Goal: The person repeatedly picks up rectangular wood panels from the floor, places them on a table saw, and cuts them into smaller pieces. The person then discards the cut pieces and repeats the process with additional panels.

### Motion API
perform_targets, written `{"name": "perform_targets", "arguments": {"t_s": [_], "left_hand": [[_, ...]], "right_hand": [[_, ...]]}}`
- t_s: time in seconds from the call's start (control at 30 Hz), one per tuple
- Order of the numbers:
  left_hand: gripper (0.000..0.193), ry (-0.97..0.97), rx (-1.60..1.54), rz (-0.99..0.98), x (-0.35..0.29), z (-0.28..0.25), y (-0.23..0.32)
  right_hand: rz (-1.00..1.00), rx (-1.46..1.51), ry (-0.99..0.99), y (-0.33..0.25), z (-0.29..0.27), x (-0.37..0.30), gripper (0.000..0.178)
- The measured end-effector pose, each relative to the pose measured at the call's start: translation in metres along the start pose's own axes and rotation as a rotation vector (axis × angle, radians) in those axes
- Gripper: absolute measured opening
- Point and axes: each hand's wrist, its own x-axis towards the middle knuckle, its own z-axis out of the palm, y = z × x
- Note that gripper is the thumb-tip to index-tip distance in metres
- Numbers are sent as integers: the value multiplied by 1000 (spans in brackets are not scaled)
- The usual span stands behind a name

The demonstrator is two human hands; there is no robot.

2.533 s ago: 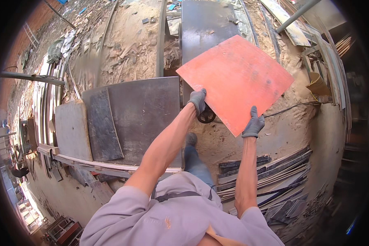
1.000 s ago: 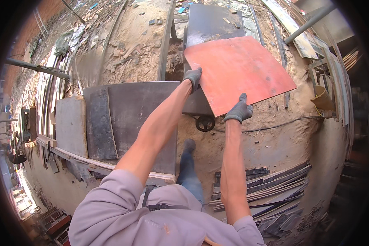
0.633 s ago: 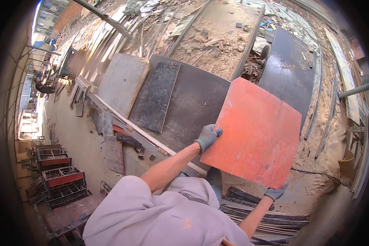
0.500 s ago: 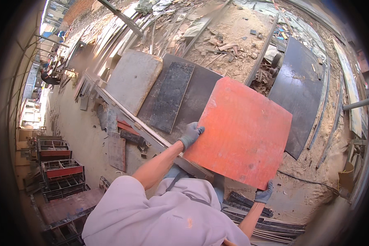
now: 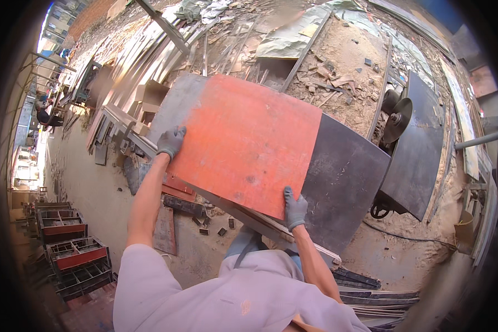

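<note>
A large orange-red board [image 5: 249,144], scuffed and roughly square, is held between my two gloved hands. My left hand [image 5: 172,141] grips its left edge, fingers curled at the rim. At the near right corner my right hand [image 5: 295,208] is closed on the edge, thumb on top. The board covers much of a dark panel [image 5: 346,177] and part of a grey board [image 5: 177,102] at its far left. Whether it rests on them or hangs just above, I cannot tell.
To the right, a round saw blade [image 5: 397,120] stands beside a black tabletop [image 5: 418,149], with a handwheel [image 5: 379,211] below. Wood scraps and sawdust [image 5: 343,72] lie beyond. Red-and-black frames [image 5: 74,252] stand at lower left. A person [image 5: 48,115] is far left.
The orange-red board has moved left over the grey board and dark panel, both hands going with it. The right-hand side of the dark panel and the saw blade now show.
</note>
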Motion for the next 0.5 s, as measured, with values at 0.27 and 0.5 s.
{"name": "perform_targets", "arguments": {"t_s": [0.27,0.5], "left_hand": [[89,-232,-65,217,43,73,-59],[90,-354,97,273,-55,120,-12]], "right_hand": [[-249,-1106,133,-20,151,28,97],[303,-999,175,-13,116,57,125]]}}
